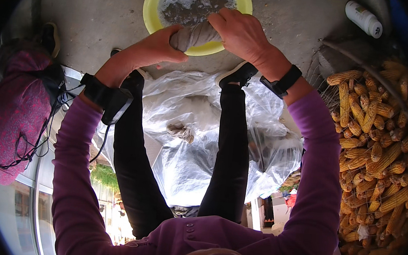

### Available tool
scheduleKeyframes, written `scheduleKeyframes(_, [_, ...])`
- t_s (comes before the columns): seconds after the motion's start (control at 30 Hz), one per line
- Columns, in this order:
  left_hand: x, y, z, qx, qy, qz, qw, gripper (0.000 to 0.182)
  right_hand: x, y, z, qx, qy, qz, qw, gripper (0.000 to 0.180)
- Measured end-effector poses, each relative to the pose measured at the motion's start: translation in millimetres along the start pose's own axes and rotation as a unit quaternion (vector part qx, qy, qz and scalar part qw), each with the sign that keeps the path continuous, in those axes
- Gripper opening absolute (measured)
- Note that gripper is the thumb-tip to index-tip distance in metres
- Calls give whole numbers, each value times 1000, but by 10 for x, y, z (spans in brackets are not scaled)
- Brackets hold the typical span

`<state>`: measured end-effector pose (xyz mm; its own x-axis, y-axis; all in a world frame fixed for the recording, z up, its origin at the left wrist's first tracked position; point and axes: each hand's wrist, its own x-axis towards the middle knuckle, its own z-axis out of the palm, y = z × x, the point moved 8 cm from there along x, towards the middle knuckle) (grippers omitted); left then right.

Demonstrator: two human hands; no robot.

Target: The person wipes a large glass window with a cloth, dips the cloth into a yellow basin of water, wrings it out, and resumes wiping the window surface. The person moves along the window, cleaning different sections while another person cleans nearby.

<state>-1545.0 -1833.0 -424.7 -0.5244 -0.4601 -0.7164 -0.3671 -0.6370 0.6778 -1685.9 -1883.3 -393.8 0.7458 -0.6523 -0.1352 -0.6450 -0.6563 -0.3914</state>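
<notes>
A wet, twisted grey cloth (197, 36) is stretched between my two hands, above the near rim of a yellow basin (150, 13). My left hand (151, 46) wraps around its left end, with the thumb below. My right hand (241, 31) grips the other end from above, knuckles up, and covers that end. Inside the basin, murky water (197, 3) carries white suds. Both of my wrists wear black strapped devices.
Yellow corn cobs (368, 143) are heaped behind wire mesh on the right. A white bottle (363, 19) lies on the concrete floor (101, 10). Clear plastic sheeting (189, 163) spreads around my legs, with a crumpled cloth (181, 132) on it. Another person's pink patterned clothing (21, 110) and cables appear left.
</notes>
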Motion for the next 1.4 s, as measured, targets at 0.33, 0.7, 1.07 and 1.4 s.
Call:
scheduleKeyframes(0.33, [294, 257, -230, 473, 237, 206, 823, 45, -437, -221, 690, 601, -39, 411, 684, 21])
scheduleKeyframes(0.7, [194, 37, -71, 399, 302, 339, 796, 56, -495, -1056, 795, 929, -141, 323, 114, 5])
scheduleKeyframes(1.07, [-45, 200, 330, 524, 124, 274, 797, 73, -661, -603, 896, 857, -284, 333, 274, 31])
scheduleKeyframes(1.4, [-94, 310, 328, 540, 98, 256, 796, 46, -738, -516, 787, 784, -255, 445, 350, 59])
